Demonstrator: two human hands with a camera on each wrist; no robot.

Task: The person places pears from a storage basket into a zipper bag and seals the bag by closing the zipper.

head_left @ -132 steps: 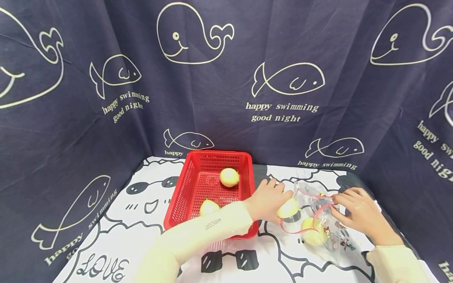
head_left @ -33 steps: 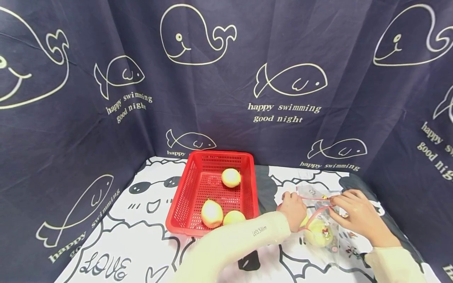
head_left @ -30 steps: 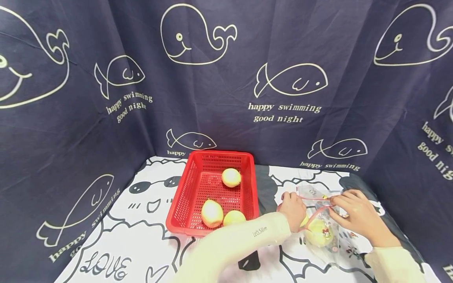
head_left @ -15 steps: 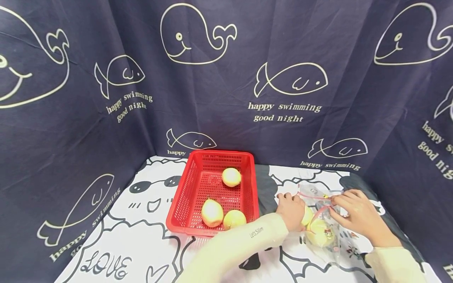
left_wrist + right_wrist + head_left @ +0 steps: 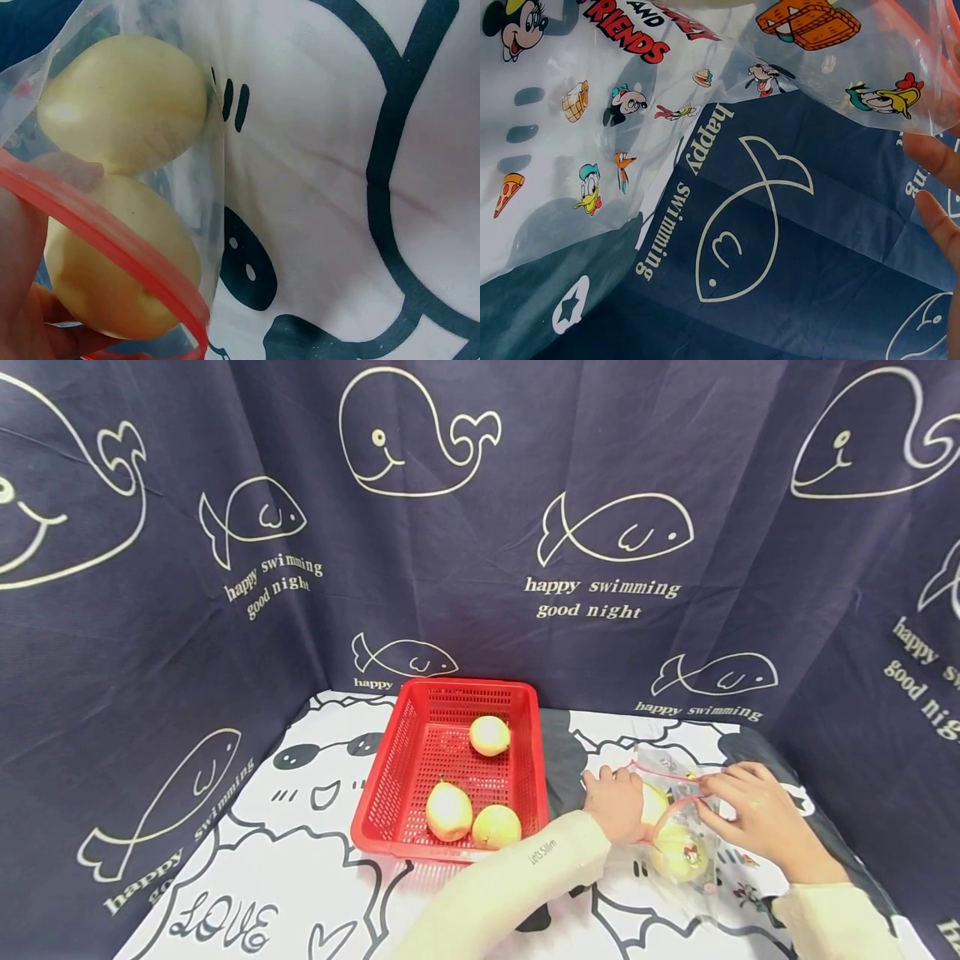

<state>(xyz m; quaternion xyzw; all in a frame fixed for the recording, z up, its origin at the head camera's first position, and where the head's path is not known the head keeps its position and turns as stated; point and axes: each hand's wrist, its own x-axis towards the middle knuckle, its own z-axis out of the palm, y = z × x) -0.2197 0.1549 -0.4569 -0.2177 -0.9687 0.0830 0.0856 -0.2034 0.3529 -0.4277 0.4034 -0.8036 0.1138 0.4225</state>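
A clear zip bag (image 5: 705, 906) with a red strip round its mouth lies on the right, cartoon prints showing in the right wrist view. My left hand (image 5: 617, 806) is at the bag's mouth. Thumb and fingers grip a pale yellow pear (image 5: 120, 270), partly behind the red strip (image 5: 105, 229) in the left wrist view. Deeper inside the bag, a second pear (image 5: 124, 101) touches it. My right hand (image 5: 753, 810) pinches the opposite side of the bag's mouth by the strip. In the right wrist view only some of its fingers (image 5: 934, 161) show, at the right edge.
Left of the bag stands a red perforated basket (image 5: 375, 793) holding three pears; one pear (image 5: 490, 736) is at the back, two at the front. My left sleeve (image 5: 510, 885) passes in front of it. A dark printed curtain (image 5: 480, 568) surrounds the white patterned cloth (image 5: 300, 877).
The left hand has carried its pear from left of the bag into the bag's mouth. In the last second it shifted slightly left. The right hand keeps its hold.
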